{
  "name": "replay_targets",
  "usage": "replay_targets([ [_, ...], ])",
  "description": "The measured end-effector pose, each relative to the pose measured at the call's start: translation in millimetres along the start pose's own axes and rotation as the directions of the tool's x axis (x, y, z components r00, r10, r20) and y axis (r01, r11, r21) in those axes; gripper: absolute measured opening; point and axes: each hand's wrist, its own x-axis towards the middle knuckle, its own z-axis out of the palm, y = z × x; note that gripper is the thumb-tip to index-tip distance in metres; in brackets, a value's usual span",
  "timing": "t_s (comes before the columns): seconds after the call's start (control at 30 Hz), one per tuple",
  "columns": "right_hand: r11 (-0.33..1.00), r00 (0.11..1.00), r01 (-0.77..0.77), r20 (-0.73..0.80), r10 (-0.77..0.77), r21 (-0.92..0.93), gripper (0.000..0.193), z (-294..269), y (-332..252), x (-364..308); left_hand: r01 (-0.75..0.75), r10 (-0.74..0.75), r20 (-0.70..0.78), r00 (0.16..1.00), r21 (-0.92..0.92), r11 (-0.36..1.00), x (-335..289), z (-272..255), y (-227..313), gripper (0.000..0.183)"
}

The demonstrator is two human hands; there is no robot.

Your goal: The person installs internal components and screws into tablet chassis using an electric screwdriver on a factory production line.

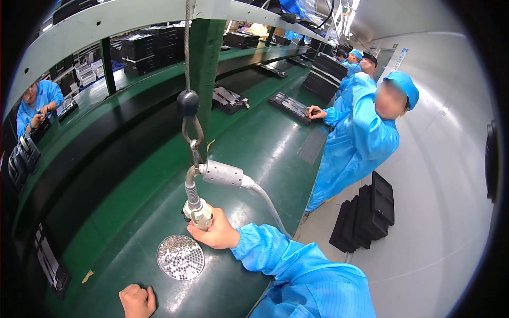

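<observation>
A hanging tool (195,210) with a cream-coloured body is held just off the middle of the view, towards eight o'clock. It is gripped at its lower part by the right hand (220,232), whose fingers are closed around it; its lower tip is hidden by the hand. The tool is hung from a metal cable (187,58) that is run up to twelve o'clock through a black ball (188,103). A grey perforated cylinder (222,174) is joined to it at one o'clock, and from this a grey hose (270,206) is led down towards four o'clock. Near the tool, between six and seven o'clock, a round dish (181,257) filled with small metallic parts is set on the green surface (132,238). At half past seven from the dish, the left hand (137,302) is curled into a fist; whether anything is enclosed in it cannot be told. A black tray (50,265) with grey strips is placed well apart from the dish, at nine o'clock. At half past one from the tool, a flat black case (289,108) is touched at its edge by the hand of a co-worker (366,127) dressed in blue. At three o'clock, black bins (366,214) are stacked on the floor.
</observation>
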Motion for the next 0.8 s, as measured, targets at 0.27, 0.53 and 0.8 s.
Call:
replay_targets([
  [0.27, 0.996, 0.997, -0.071, 0.015, 0.071, 0.053, 0.031, 1, 0, 0, 0.018, -0.018, 0.028, 0.999, 0.015, 1.0, -1, -1, 0, 0.027],
  [0.53, 0.999, 1.0, -0.017, 0.008, 0.017, 0.045, 0.034, 4, 8, -1, 0.014, -0.014, 0.009, 1.0, -0.008, 1.0, -6, 7, -6, 0.027],
  [0.8, 0.998, 0.999, -0.046, 0.027, 0.045, 0.042, 0.032, 2, 0, -2, -0.008, 0.009, 0.01, 1.0, -0.009, 1.0, -4, 0, 0, 0.026],
])
